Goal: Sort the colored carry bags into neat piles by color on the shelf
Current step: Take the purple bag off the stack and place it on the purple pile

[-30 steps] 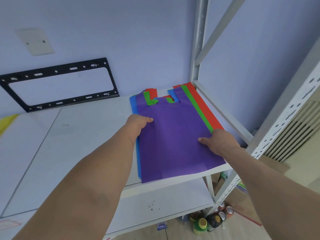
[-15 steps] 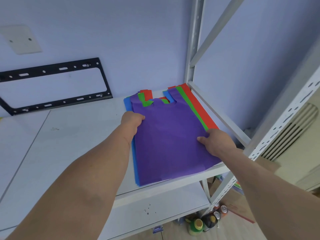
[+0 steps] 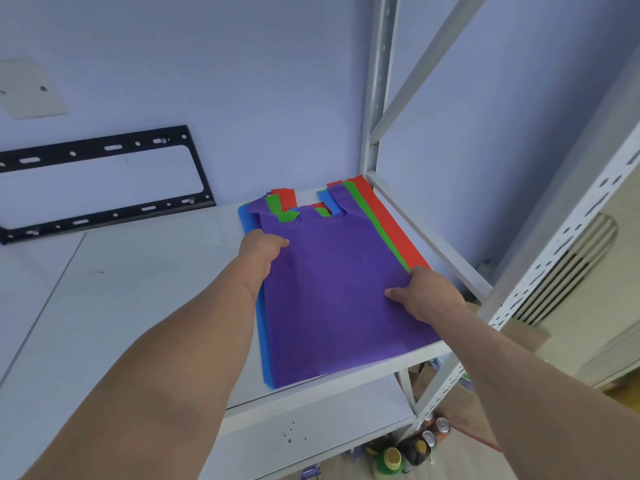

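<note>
The purple bag (image 3: 339,292) tops a mixed stack on the white shelf (image 3: 145,306), the left hand (image 3: 261,247) pinching its left edge and the right hand (image 3: 427,294) its right edge (each grip holding fabric), probably to lift it alone.

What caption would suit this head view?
Both hands, left and right, grip a purple bag atop mixed colored bags on a shelf.

purple bag (image 3: 332,296) atop mixed stack on white shelf (image 3: 145,306), left hand (image 3: 262,247) and right hand (image 3: 427,295) at its edges
</note>
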